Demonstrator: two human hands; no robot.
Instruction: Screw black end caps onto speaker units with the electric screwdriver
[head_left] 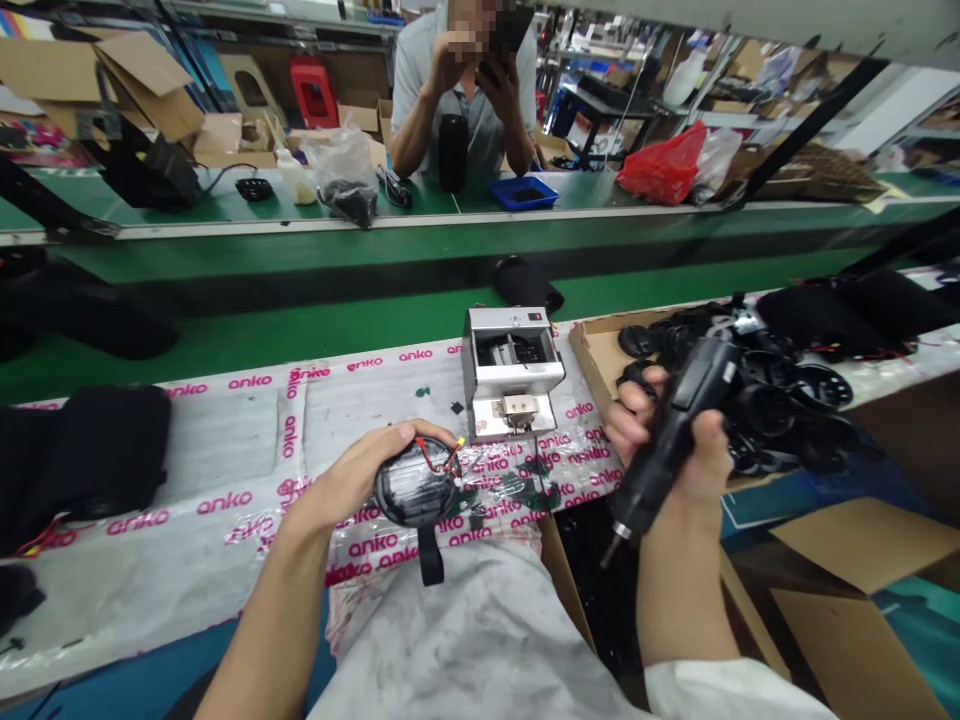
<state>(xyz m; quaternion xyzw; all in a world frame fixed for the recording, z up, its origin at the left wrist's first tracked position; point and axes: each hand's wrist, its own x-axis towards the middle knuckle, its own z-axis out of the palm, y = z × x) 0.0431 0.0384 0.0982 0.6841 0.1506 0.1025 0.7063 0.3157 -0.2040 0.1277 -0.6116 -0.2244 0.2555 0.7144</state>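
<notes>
My left hand (367, 465) is closed on the rim of a round black speaker part (416, 485) near the table's front edge. Red wires with a small yellow connector lie across its top, and a black strap hangs from its lower side. An electric screwdriver (671, 435), black with its bit pointing down and left, is gripped in my right hand (701, 450), to the right of the part and apart from it. Between and beyond both hands stands a silver screw feeder (514, 370) with an open top bay.
A cardboard tray (596, 365) of round black parts lies to the right. Black cylinders are at the left (112, 445) and behind the feeder (527, 283). Open cardboard boxes (862, 545) sit low right. Across the green bench (300, 215), another person holds a dark object.
</notes>
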